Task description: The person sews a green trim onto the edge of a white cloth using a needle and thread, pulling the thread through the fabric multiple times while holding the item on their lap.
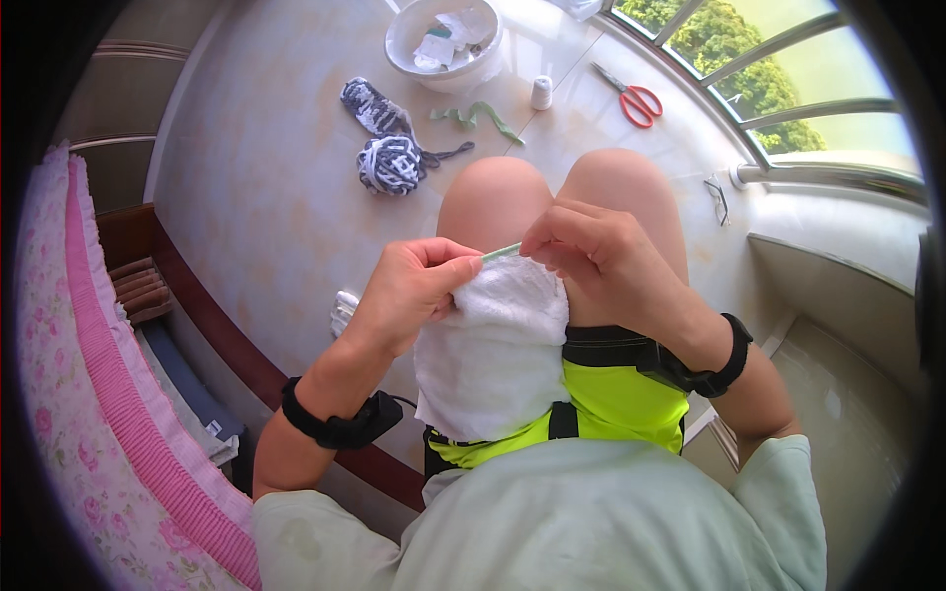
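Observation:
A white, towel-like cloth [498,345] lies over my left thigh, its top edge raised between my hands. Along that edge runs a narrow light green strip [501,252]. My left hand [406,286] pinches the strip and the cloth edge between thumb and fingers. At the strip's other end my right hand [596,241] is closed, fingertips together. Whether a needle or thread is also in those fingertips is too small to make out.
On the floor ahead are a white bowl [392,61] with scraps, a thread spool [542,94], red-handled scissors [639,105], a curled green ribbon [483,116] and grey-white yarn [390,164]. Glasses [718,202] lie right, near the barred window. A pink floral bedspread [84,414] hangs at left.

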Tool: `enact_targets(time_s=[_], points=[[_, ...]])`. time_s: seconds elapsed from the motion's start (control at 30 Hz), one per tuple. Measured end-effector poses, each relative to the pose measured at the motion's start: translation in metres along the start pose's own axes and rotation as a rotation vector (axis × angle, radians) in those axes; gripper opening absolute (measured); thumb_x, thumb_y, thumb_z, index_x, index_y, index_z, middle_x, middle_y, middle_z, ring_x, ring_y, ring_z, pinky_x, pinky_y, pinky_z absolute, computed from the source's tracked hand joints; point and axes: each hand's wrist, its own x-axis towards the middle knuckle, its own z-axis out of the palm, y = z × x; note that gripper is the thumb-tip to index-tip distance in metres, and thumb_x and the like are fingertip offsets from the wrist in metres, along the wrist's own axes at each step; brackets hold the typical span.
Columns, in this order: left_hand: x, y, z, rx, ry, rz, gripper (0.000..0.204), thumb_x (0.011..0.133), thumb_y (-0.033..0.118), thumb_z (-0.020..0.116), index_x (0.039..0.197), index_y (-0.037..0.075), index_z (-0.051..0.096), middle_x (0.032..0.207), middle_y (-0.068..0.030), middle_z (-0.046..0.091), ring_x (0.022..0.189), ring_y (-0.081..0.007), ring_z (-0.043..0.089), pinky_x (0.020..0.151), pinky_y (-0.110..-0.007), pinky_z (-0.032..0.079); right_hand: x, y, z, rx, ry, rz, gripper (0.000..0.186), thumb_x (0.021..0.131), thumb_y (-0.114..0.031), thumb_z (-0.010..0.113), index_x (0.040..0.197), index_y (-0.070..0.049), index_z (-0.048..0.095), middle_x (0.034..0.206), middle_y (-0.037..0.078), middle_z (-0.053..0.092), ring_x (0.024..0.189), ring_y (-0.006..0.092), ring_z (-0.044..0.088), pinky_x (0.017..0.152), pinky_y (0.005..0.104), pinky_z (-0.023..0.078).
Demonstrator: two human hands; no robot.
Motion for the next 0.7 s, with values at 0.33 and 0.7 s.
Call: enact_targets(time_s=[0.33, 0.7], points=[[0.006, 0.001, 0.000, -0.105, -0.014, -0.087, 0.018, 0.090, 0.014, 0.063, 0.099, -0.002, 0.067, 0.076, 0.0005, 0.062, 0.053, -0.0011, 0.045, 0.044, -0.016, 0.032, 0.012, 0.026, 0.006, -0.002, -0.102, -0.048, 0.010, 0.080, 0.002, 0.064, 0.089, -0.002, 0.063, 0.080, 0.008, 0.057, 0.071, 0.0234, 0.058, 0.061, 0.0310, 0.045], [0.007, 0.000, -0.001, -0.118, -0.039, -0.085, 0.018, 0.091, 0.014, 0.062, 0.100, -0.001, 0.066, 0.079, -0.0004, 0.063, 0.059, -0.0019, 0.051, 0.046, -0.016, 0.036, 0.014, 0.025, 0.002, -0.035, -0.147, -0.031, 0.008, 0.080, -0.002, 0.063, 0.088, -0.004, 0.063, 0.079, 0.010, 0.056, 0.076, 0.0290, 0.057, 0.064, 0.0378, 0.047]])
